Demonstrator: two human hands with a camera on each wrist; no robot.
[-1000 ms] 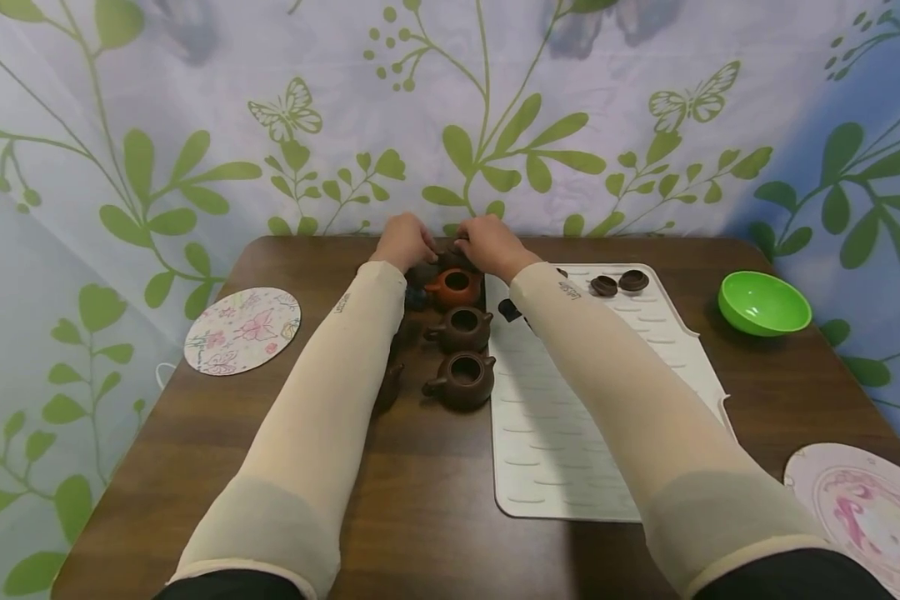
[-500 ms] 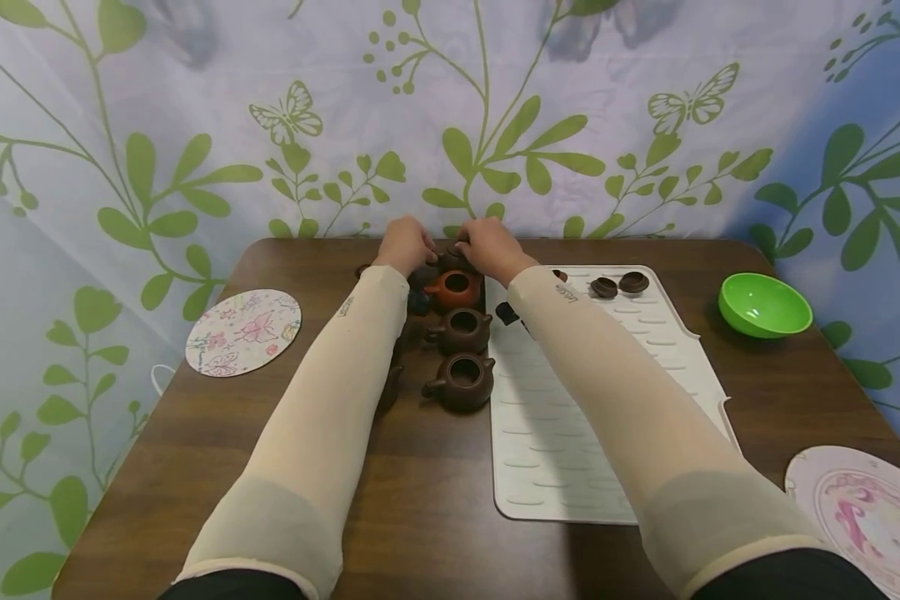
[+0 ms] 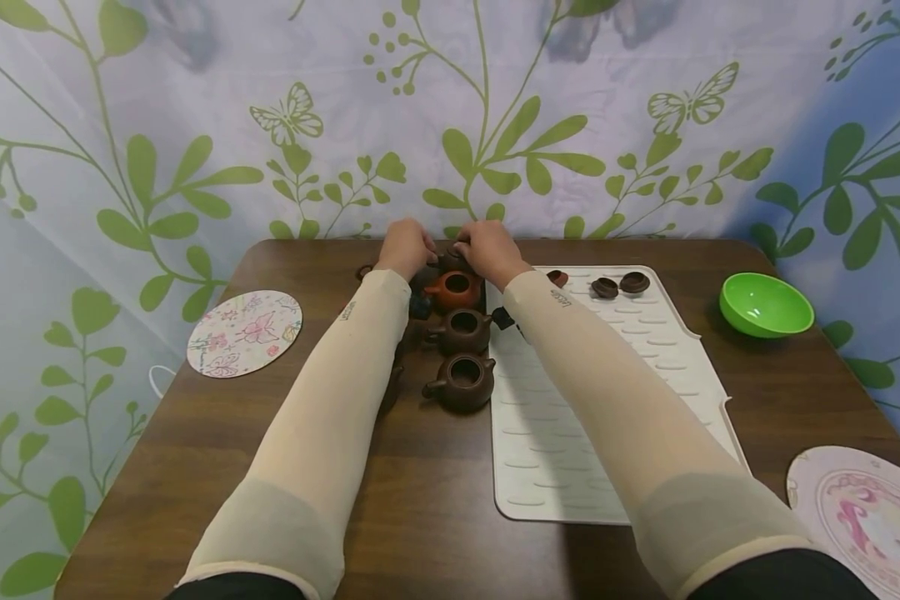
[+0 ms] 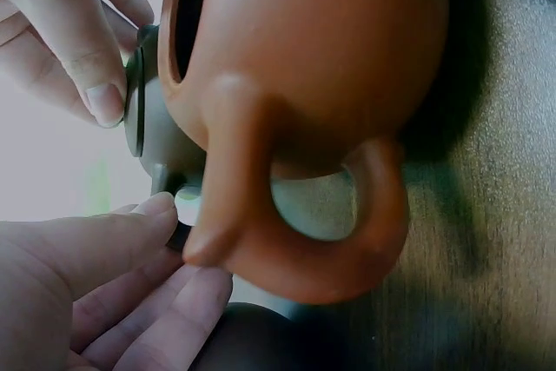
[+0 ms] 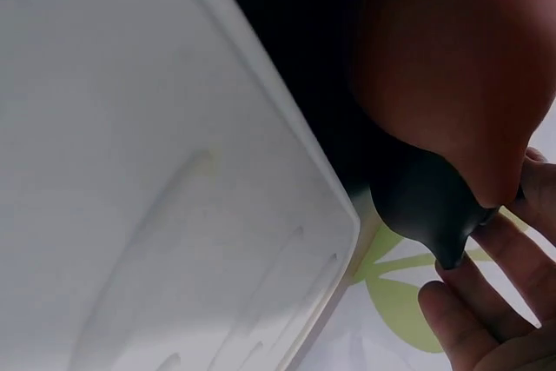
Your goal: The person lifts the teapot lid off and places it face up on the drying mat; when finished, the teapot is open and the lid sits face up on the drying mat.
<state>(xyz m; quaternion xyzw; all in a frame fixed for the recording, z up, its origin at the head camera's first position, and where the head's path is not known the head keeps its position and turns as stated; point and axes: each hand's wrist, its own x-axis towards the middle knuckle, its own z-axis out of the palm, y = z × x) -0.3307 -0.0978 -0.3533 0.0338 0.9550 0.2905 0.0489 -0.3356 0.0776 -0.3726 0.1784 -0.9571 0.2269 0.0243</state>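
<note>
Both sleeved arms [image 3: 326, 400] stretch up to top centre of the head view, wrists bent inward, hands close together on the dark teapot [image 4: 172, 132] behind the orange teapot [image 3: 456, 299]. Left hand [image 3: 405, 247] pinches its handle; right hand [image 3: 491, 248] grips around lid and spout.

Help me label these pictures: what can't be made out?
Head view: rear pot, mostly hidden by left hand, right hand and orange pot.
Head view: nearest left pot, mostly behind left sleeve.
Head view: pink disc, cut off by right edge.
Head view: left sleeve's lettering, too small.
Left wrist view: orange pot's inside, too dark.
</note>
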